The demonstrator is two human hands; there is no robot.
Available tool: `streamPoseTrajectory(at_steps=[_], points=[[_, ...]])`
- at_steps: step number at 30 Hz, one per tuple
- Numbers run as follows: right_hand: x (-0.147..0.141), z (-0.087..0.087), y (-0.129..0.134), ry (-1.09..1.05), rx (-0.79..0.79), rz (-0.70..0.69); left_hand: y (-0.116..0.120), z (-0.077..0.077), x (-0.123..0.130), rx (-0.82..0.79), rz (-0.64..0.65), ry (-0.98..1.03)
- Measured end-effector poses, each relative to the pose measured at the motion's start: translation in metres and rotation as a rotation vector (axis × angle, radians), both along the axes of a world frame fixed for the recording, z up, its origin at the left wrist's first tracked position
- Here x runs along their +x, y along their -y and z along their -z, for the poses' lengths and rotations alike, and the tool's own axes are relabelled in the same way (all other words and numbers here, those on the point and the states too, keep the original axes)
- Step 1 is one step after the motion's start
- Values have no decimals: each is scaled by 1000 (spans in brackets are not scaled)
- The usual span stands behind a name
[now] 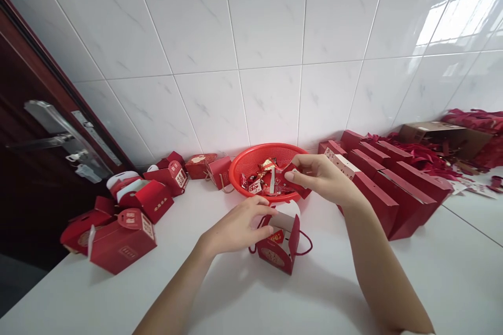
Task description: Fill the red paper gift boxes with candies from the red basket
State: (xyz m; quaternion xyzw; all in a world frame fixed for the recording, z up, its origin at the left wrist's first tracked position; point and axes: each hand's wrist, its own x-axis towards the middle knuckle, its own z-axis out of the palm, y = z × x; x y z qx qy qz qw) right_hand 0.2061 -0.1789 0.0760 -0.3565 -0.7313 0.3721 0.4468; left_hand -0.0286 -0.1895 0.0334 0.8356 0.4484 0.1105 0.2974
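Note:
A small red gift box [277, 246] with cord handles stands open-topped in front of me, a red packet [277, 235] visible inside. My left hand [239, 224] is at the box's left side, thumb and fingers apart at its upper edge. My right hand [324, 178] pinches a dark red candy packet [298, 184] above the near right rim of a red plastic basket [255, 153]. Wrapped sweets [271, 175] in red and gold lie in the basket. The fingertips of my right hand partly cover the packet.
Several red gift boxes [123, 243] are grouped on the left of the white table [231, 293]. Rows of taller red boxes [404, 204] stand at right, with red ribbons and a cardboard box [436, 128] behind. A tiled wall [271, 89] borders the back; a door handle [58, 138] is at left.

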Motion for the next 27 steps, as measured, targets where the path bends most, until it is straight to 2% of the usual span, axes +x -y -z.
streamPoseTrajectory(at_steps=[6,10,15,17,24,27], points=[[-10,10,-9,102,40,-57,1,-11,-13,-72,-45,-67],[-16,17,-14,190,0,-182,-3,-14,-16,-162,-7,-188],[-20,24,-21,435,6,-355,-7,-14,-18,-173,17,-267],[-21,25,-22,473,16,-393,-8,-13,-19,-186,6,-290],[-23,19,-19,202,38,-287,-9,-13,-20,-171,83,-191],[-27,20,-18,241,0,-294,-8,-11,-20,-156,83,-192]])
